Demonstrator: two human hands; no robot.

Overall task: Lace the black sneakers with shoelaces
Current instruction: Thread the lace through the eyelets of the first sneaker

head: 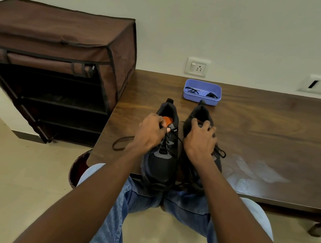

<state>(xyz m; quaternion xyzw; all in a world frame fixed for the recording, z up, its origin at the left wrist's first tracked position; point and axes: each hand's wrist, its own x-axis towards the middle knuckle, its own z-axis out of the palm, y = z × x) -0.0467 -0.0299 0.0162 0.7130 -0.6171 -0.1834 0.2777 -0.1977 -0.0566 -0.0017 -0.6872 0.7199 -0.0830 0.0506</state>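
Black sneakers are sitting side by side at the near edge of the dark wooden table [269,127], toes toward the seated person. Both forearms are reaching straight forward over the jeans. The left hand [149,133] is hovering over the left sneaker [160,163], fingers curled and pinching its black shoelace [121,142] near the tongue, the loose end looping out leftward across the tabletop. The right hand [199,140] is gripping the right sneaker [200,114] around its collar, fingers bent over the opening. Behind them, a purple tray [201,100] is holding more laces.
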